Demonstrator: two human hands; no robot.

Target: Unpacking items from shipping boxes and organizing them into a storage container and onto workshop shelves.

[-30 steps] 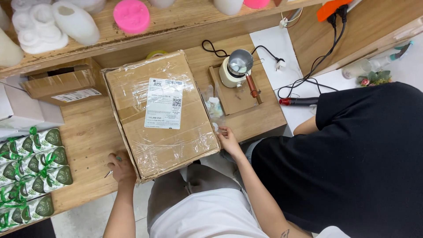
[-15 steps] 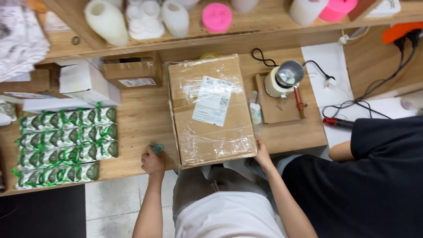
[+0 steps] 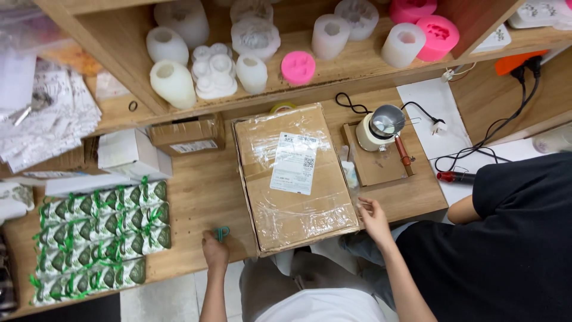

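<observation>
A large cardboard box wrapped in clear film, with a white label on top, lies on the wooden table in front of me. My left hand rests at the table's front edge, left of the box, fingers closed around a small green tool. My right hand is at the box's lower right corner, fingers slightly curled, touching the table beside the box and holding nothing.
Rows of green-wrapped packets fill the table's left side. Small cardboard boxes sit behind. A small pot stands on a wooden board at right. White and pink moulds line the shelf. Another person in black sits at right.
The view has shifted, so the box and table now sit lower and more central. My left hand stays by the green tool; my right hand has slid slightly off the box corner.
</observation>
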